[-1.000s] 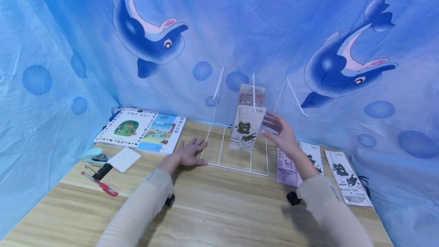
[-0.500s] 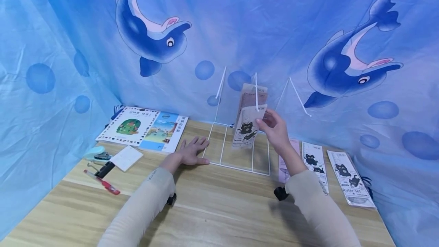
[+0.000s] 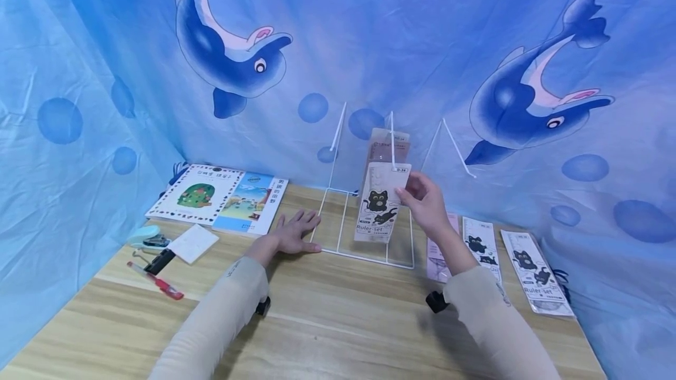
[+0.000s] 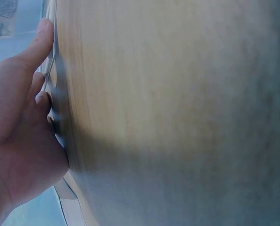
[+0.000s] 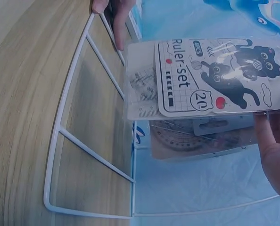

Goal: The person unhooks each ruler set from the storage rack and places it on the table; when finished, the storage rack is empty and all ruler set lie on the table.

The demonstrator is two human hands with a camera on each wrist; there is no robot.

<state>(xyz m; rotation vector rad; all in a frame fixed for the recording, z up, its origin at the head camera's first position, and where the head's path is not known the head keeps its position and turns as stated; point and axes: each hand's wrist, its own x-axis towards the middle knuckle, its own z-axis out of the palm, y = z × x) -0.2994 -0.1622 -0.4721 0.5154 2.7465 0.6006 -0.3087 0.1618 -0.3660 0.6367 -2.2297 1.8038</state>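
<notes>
A white wire rack [image 3: 364, 261] stands on the wooden table with prongs rising at its back. From the middle prong hang ruler set packs. The front ruler set pack [image 3: 376, 204] has black cats printed on it, and a pinkish pack [image 3: 381, 151] shows behind. My right hand [image 3: 426, 204] pinches the front pack's right edge between thumb and fingers. In the right wrist view that ruler set pack [image 5: 210, 77] shows clear rulers in its sleeve. My left hand [image 3: 294, 233] rests with spread fingers on the rack's left front corner and the table.
Two booklets [image 3: 216, 198] lie at the back left. Near them are a mint stapler [image 3: 149, 237], a white square pad [image 3: 193, 243], a black binder clip [image 3: 160, 261] and a red pen [image 3: 155, 280]. More ruler packs [image 3: 536, 274] lie at right. A blue curtain [image 3: 369, 46] hangs behind.
My right hand has closed on the front pack's edge from beside it. The pack, tilted and raised half a second ago, now hangs lower and straighter. My left hand has stayed put.
</notes>
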